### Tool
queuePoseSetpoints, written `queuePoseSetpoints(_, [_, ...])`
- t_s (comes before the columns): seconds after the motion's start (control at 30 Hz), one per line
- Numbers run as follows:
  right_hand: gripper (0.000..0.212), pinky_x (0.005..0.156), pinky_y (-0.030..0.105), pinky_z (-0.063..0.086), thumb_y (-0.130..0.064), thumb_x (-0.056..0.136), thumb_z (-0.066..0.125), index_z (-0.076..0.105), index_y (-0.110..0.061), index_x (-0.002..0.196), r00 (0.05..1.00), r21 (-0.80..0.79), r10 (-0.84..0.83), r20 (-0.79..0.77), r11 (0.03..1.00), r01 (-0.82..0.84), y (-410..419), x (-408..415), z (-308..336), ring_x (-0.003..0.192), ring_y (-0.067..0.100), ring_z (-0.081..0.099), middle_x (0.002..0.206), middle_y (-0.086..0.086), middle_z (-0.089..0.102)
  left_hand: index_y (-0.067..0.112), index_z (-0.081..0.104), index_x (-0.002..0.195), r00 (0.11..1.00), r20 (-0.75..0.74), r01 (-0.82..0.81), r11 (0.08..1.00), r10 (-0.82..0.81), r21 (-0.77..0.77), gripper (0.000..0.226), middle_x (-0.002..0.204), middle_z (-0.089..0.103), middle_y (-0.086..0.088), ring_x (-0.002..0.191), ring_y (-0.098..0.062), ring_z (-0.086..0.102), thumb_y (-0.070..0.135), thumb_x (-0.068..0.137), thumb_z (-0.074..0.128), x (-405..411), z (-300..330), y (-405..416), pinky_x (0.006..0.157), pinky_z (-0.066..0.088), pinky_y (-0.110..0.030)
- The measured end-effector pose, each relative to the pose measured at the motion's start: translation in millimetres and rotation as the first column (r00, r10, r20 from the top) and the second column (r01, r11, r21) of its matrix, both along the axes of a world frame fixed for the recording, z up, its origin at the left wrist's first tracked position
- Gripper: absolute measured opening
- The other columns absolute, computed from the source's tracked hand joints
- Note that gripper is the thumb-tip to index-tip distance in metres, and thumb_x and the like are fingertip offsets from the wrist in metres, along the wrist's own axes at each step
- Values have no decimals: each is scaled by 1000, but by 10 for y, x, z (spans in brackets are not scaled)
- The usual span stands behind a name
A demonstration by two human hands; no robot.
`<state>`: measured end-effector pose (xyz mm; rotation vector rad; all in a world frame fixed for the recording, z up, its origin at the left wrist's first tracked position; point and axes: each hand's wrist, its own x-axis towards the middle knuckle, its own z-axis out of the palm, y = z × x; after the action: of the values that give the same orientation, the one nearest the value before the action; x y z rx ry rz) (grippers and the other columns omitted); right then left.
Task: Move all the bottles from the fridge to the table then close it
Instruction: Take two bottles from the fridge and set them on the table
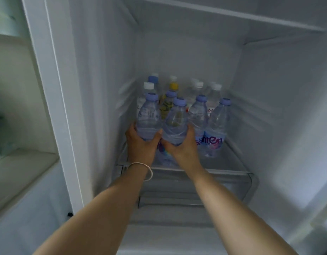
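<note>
Head view: left hand [140,142] and right hand [182,146] each grip an upright front bottle [148,118], more bottles [199,100] standing just beyond.

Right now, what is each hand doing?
Left hand: gripping the leftmost clear plastic bottle with a lilac cap.
Right hand: gripping the neighbouring lilac-capped clear bottle.

- My left hand [140,142] grips a blue-capped bottle [148,116] at the shelf's [232,162] front left.
- My right hand [182,146] grips the next bottle [175,124], touching the first.
- Two more blue-capped bottles [216,126] stand to the right; others crowd behind them.
- A bangle [146,172] circles my left wrist.
</note>
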<state>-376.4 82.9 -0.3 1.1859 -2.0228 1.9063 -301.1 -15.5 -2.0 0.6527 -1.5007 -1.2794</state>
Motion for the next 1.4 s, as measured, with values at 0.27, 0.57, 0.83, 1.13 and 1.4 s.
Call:
queuePoseSetpoints(0.27, [89,97,27,47,-30,64,83,30,-30,136,996,-55,-35,85,998,40,-160,-29,-101,116,11,57,130,0,56,15,51,117,997,76,-18,999,14,44,62,102,63,4,86,-10,61,39,68,80,-55,22,-20,63,43,-8])
queuePoseSetpoints(0.57, [64,94,26,49,-34,65,83,46,-40,117,993,-160,-83,82,983,95,-3,249,120,103,-3,61,110,-23,61,21,50,102,998,64,-23,999,21,27,47,88,61,6,82,-16,62,39,69,78,188,191,190,57,39,-11])
queuePoseSetpoints(0.83, [67,83,26,52,-51,54,75,51,-31,114,937,-204,-338,88,915,349,757,1069,398,94,11,65,98,-14,65,39,51,108,971,-26,237,969,-239,-68,63,99,67,14,91,6,64,50,54,81,893,559,788,89,52,-25])
queuePoseSetpoints(1.13, [60,76,26,54,-34,62,82,52,-27,113,767,-106,-556,320,783,613,2078,2152,47,85,9,67,91,-14,65,27,55,108,828,124,556,830,-547,-45,63,95,69,7,92,-16,66,56,55,74,1665,205,1850,86,52,-33])
queuePoseSetpoints(1.4, [53,69,16,49,-29,70,78,46,-30,112,563,35,-769,304,599,800,3531,2934,-145,78,-6,57,86,-23,55,21,54,115,596,130,795,605,-792,40,56,93,67,5,87,-11,64,40,69,79,2100,-100,3214,73,45,-22])
